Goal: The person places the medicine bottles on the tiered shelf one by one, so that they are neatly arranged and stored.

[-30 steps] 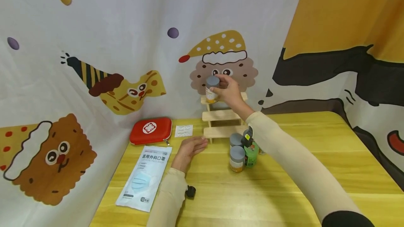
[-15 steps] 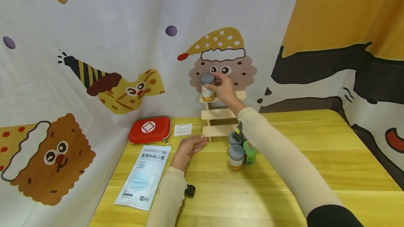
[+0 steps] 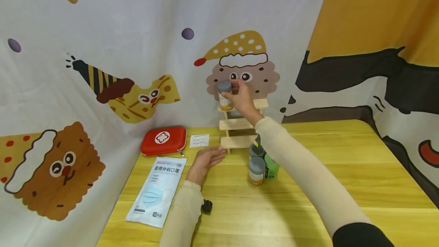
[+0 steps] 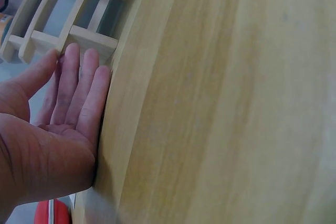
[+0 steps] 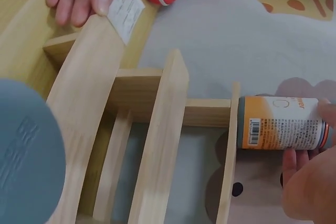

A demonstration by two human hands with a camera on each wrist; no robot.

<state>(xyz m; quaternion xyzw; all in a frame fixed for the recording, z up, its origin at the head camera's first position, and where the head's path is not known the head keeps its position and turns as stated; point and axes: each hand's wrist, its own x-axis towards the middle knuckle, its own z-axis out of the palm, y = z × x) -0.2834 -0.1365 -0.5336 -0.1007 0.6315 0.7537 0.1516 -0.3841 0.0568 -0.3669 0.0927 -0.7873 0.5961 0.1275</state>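
My right hand (image 3: 243, 99) pinches a small pill bottle (image 3: 224, 96) with a grey lid and a white and orange label. The bottle stands upright at the left end of the top step of a wooden tiered rack (image 3: 236, 142); in the right wrist view its base (image 5: 241, 123) meets that step. My left hand (image 3: 207, 162) lies on its edge on the table, fingers straight, with fingertips at the left end of the rack's lowest step. Two similar grey-lidded bottles (image 3: 257, 171) and a green container (image 3: 271, 167) stand in front of the rack at right, partly behind my right sleeve.
Left of the rack are a red zip case (image 3: 164, 141), a small white printed packet (image 3: 199, 140) and a face mask pack (image 3: 157, 191) on the wooden table (image 3: 236, 216). A cartoon-printed curtain (image 3: 147, 29) hangs close behind the rack.
My right hand has moved the bottle slightly left and down onto the left end of the top step. My left hand has stayed in place.
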